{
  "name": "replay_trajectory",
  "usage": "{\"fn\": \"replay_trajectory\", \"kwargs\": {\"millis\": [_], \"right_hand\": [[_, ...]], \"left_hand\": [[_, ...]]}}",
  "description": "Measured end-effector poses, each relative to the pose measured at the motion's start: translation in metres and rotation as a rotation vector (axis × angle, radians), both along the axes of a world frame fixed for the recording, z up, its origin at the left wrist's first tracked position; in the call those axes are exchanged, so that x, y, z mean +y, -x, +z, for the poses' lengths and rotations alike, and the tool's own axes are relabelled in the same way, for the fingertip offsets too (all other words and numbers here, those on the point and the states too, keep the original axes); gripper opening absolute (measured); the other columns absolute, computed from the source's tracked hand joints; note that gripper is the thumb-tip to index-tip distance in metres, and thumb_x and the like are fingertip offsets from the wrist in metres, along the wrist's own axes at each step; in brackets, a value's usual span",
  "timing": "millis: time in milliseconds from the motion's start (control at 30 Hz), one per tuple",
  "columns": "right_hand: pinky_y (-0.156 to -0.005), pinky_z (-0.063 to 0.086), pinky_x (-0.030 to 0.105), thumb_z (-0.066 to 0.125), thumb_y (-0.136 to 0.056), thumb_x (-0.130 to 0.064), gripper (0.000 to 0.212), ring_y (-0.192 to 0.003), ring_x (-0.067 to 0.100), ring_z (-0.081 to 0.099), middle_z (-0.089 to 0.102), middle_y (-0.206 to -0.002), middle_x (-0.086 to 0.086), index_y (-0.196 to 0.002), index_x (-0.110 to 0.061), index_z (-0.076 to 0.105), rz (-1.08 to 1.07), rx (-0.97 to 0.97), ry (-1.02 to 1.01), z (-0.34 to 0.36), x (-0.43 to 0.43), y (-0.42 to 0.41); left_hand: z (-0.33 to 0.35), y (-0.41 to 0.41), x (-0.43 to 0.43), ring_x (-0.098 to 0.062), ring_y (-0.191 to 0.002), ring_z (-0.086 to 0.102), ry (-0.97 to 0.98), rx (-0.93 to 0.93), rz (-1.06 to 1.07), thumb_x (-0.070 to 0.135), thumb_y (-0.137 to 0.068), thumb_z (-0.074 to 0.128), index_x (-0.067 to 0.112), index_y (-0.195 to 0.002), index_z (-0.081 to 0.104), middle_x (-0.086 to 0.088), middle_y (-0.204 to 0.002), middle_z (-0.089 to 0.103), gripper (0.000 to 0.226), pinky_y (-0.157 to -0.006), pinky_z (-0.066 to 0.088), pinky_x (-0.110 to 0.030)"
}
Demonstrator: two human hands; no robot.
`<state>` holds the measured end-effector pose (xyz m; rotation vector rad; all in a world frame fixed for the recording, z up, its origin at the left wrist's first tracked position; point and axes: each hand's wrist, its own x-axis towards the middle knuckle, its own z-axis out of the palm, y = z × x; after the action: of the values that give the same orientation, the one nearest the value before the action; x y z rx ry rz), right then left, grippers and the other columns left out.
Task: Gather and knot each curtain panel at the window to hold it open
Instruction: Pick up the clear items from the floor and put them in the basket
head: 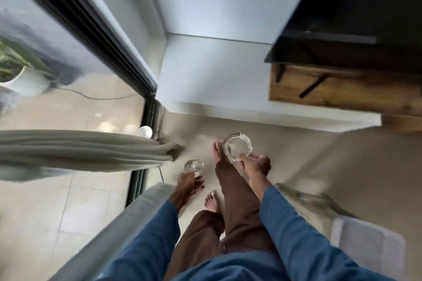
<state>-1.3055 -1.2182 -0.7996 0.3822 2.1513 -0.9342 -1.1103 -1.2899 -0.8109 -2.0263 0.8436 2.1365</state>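
A grey curtain panel [80, 150] hangs gathered in folds at the left, in front of the glass door [68, 107]. A second curtain panel [127, 223] runs down along my left arm at the lower left. My left hand [188, 186] grips a small clear drinking glass [194, 166]. My right hand [257, 164] holds a round clear glass ashtray [237, 147] by its rim. Both hands are low, over my bare feet and brown trousers, to the right of the curtains and apart from them.
A dark wooden cabinet [342, 84] with a black top juts out at the upper right. A white wall ledge [251, 98] runs below it. A pale rug [365, 242] lies at the lower right. Outside the glass stands a potted plant [20, 75]. A white round object [145, 131] sits by the door frame.
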Motion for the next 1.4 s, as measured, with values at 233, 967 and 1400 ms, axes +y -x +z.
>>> {"fn": "replay_trajectory", "kwargs": {"millis": [233, 967, 1400], "right_hand": [[-0.039, 0.048, 0.024, 0.083, -0.076, -0.003, 0.026, -0.038, 0.011, 0.055, 0.065, -0.053, 0.005, -0.09, -0.006, 0.062, -0.326, -0.017, 0.12, 0.039, 0.166, 0.021], [-0.053, 0.05, 0.028, 0.076, -0.081, 0.003, 0.012, -0.055, 0.019, 0.057, 0.068, -0.064, 0.013, -0.089, 0.001, 0.067, -0.871, 0.115, 0.045, -0.033, 0.556, 0.144], [-0.042, 0.05, 0.023, 0.078, -0.076, 0.001, 0.036, -0.047, 0.016, 0.06, 0.072, -0.066, 0.013, -0.11, -0.004, 0.066, -0.926, 0.085, -0.007, -0.171, 0.598, 0.204]], "left_hand": [[0.014, 0.037, 0.088, -0.019, -0.046, 0.052, 0.029, -0.081, -0.396, 0.012, -0.097, 0.029, 0.008, -0.079, 0.057, -0.004, -0.055, 0.06, 0.033, -0.049, 0.031, -0.025], [-0.016, 0.3, 0.471, -0.022, -0.046, 0.058, -0.043, 0.081, -1.175, 0.018, -0.099, 0.038, -0.001, -0.08, 0.057, -0.013, -0.063, 0.061, 0.033, -0.051, 0.055, -0.034], [-0.148, 0.379, 0.523, -0.015, -0.033, 0.053, 0.001, -0.097, -1.069, 0.014, -0.103, 0.037, -0.01, -0.105, 0.064, -0.014, -0.063, 0.06, 0.036, -0.036, 0.042, -0.02]]}}
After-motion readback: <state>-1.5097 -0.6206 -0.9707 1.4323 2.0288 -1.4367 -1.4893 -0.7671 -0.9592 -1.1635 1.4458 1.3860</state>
